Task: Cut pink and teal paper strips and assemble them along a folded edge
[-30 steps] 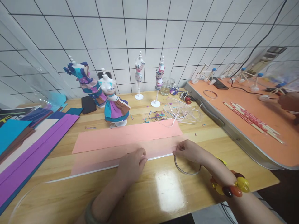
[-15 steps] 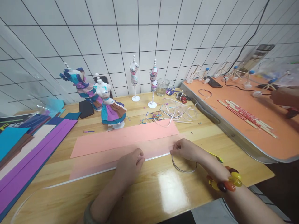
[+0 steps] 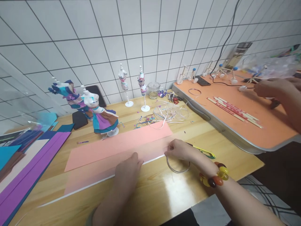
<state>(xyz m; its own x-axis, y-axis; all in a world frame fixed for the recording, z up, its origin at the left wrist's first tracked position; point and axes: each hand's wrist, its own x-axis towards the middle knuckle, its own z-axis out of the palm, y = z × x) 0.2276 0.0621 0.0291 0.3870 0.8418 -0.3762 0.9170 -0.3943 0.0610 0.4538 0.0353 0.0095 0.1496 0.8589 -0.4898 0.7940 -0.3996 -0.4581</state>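
A salmon-pink sheet lies across the wooden table, and a paler, see-through peach piece extends from it toward me. Along the near edge of that piece runs a narrow white strip of tape. My left hand rests on the strip with fingers closed and pressed down; its fingertips are partly hidden. My right hand pinches the strip's right end. Just below it is a thin greyish ring, possibly a tape roll. A yellow-green cutter lies beside my right forearm.
Small dress-form figures and bare stands stand behind the sheet. Tangled strips and a glass are at the back. Coloured sheets lie left. Another person's hand is over the orange table, near wooden sticks.
The view has shifted to the right. My left fingers have moved from a raised pinch to pressing lower on the strip. My right hand keeps its pinch at the strip's end.
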